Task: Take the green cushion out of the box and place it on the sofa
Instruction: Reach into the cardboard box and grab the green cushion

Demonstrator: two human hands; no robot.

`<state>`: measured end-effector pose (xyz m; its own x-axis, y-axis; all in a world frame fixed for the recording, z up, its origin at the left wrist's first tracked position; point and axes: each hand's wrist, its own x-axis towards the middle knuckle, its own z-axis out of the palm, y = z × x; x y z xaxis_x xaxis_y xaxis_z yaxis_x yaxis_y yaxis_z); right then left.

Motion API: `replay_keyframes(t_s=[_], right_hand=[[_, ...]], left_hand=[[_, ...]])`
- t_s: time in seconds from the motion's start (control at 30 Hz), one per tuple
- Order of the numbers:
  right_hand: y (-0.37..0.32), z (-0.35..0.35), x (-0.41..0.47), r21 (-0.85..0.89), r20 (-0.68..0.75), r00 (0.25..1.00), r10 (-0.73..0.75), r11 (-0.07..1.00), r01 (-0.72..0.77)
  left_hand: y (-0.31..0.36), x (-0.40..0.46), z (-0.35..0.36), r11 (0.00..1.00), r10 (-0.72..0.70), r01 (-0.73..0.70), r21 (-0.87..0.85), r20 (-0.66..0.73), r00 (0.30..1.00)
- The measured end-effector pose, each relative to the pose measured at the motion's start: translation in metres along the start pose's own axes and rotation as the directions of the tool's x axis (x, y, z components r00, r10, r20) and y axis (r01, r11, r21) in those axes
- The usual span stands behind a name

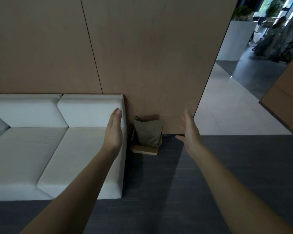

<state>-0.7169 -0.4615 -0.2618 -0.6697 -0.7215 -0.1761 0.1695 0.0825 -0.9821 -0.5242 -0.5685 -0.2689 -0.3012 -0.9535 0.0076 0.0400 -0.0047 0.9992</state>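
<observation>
A green cushion (148,132) stands upright in a low cardboard box (145,150) on the dark floor, against the wall just right of the white sofa (46,149). Both my arms are stretched forward with palms facing each other. My left hand (114,130) is open, in front of the sofa's right end and left of the cushion. My right hand (189,130) is open too, held to the right of the box. Neither hand touches the cushion or the box.
A tan panelled wall (142,56) rises behind the sofa and box. Dark carpet (159,191) covers the floor in front. To the right a pale tiled corridor (227,107) leads away, where a person (277,24) sits far off by plants.
</observation>
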Motion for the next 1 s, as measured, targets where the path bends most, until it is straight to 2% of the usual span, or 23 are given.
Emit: replay_keyframes(t_s=[0.37,0.67,1.0], right_hand=[[0.013,-0.002,0.185,-0.016,-0.003,0.995,0.105,0.994,-0.105],[0.061,0.038,0.351,-0.011,-0.035,0.971,0.238,0.971,-0.238],[0.152,0.068,0.539,-0.034,-0.087,0.900,0.427,0.902,-0.431]], left_hand=[[-0.045,0.159,0.073,0.997,-0.080,0.080,0.005,0.000,0.997],[-0.126,0.326,0.101,0.975,-0.222,0.222,-0.029,-0.004,0.975],[-0.248,0.505,0.136,0.907,-0.412,0.411,0.094,-0.009,0.911]])
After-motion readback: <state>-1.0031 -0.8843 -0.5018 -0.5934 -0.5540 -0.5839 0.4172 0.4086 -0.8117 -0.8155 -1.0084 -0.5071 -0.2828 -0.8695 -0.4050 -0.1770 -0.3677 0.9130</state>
